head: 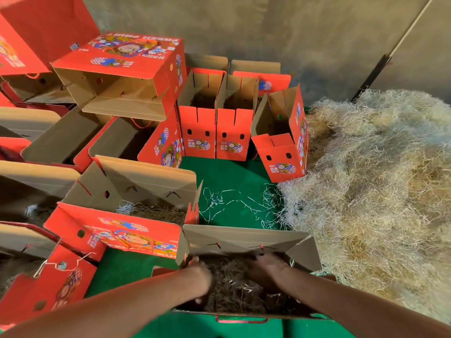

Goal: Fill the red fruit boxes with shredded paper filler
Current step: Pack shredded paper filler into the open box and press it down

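Both hands, left hand (199, 269) and right hand (267, 267), pressed into shredded paper (234, 289) inside near-edge box (244, 237); finger positions impossible to tell.

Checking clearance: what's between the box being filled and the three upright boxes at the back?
Head view: green cloth with a few loose white paper strands; otherwise bare between the near box and upright boxes.

Backdrop: bare grey-tan concrete wall (268, 28), mottled, darker stain low down. Green cloth surface (227, 174) below the wall. Pale pole (412, 28) leaning diagonally against the wall at right, dark lower section. Warm, dim light from the left.
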